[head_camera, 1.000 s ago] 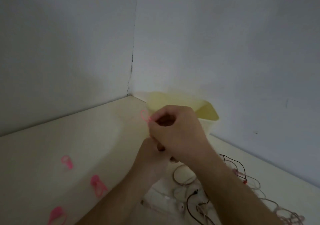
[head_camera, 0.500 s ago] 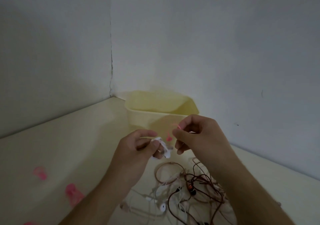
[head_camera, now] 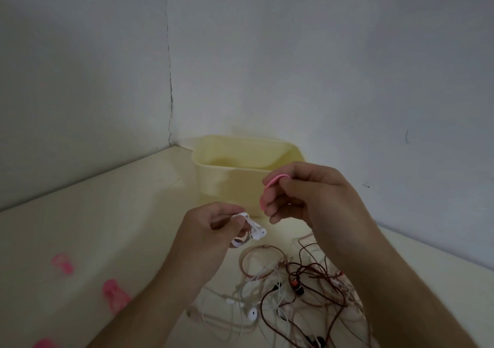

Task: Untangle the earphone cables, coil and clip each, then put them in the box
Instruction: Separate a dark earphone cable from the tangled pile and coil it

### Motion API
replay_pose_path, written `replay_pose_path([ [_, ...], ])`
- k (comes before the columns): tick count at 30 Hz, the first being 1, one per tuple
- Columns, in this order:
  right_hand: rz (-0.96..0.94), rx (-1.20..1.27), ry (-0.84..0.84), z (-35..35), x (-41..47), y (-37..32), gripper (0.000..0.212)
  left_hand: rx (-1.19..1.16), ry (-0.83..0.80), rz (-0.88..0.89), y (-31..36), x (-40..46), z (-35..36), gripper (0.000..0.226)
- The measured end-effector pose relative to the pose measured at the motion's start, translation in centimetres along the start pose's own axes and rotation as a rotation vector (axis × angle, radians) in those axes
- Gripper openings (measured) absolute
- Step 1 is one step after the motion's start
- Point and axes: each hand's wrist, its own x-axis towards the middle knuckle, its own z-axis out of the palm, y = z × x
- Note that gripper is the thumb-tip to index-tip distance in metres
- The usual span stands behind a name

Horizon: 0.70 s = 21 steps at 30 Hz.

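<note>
Head view: a small coil of glossy white earphone cable (head_camera: 247,228) is pinched in the left hand (head_camera: 211,236). A thin pink clip (head_camera: 270,191) is gripped by the curled right hand (head_camera: 318,200). A smooth, rounded pale-yellow box (head_camera: 227,179) is seen behind; tangled brown and white cables (head_camera: 299,289) lie below. No writing is legible.

Two bare hands and forearms, seen from the wearer's head in dim light. The left hand (head_camera: 205,230) sits just left of frame centre, and its forearm (head_camera: 149,307) enters from about 7 o'clock, unclothed as far as the frame edge. The right hand (head_camera: 315,200) sits just right of centre, and its forearm (head_camera: 401,289) enters from about 5 o'clock, likewise unclothed to the edge. The right forearm looks broader than the left, being nearer the wide-angle lens. The knuckles show as soft ridges on both hands. Finer detail, such as nails and skin creases, is too blurred to tell.
</note>
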Motion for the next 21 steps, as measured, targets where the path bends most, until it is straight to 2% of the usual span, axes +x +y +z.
replay_pose_path([
  [9,0.122,0.005,-0.099,1.6,0.0,1.4,0.023,-0.077,-0.071,-0.092,0.8,-0.2,-0.2,0.007],
  [21,0.155,-0.09,-0.096,1.1,0.2,1.9,0.03,-0.182,-0.072,-0.186,1.2,-0.4,-0.5,0.008],
])
